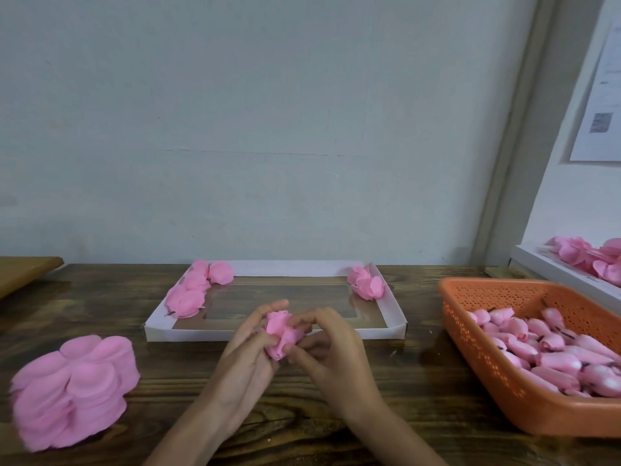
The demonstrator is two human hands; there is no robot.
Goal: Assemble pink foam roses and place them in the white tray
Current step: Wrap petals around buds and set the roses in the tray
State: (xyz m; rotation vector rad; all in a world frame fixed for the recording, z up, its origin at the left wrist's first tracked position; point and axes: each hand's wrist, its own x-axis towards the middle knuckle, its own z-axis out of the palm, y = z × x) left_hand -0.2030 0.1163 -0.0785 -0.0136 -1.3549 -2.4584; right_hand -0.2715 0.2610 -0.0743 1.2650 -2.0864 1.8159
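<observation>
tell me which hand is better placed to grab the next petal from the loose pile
Left, probably. The petal pile lies out beyond the left hand on the table, with nothing between them. The right hand would have to cross over, and its fingers pinch the rose, so it can hold it.

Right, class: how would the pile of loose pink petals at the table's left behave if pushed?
The petal pile would probably spread rather than shift whole: thin discs lie loosely stacked. Being foam, it is likely light; curled edges suggest floppiness.
</observation>
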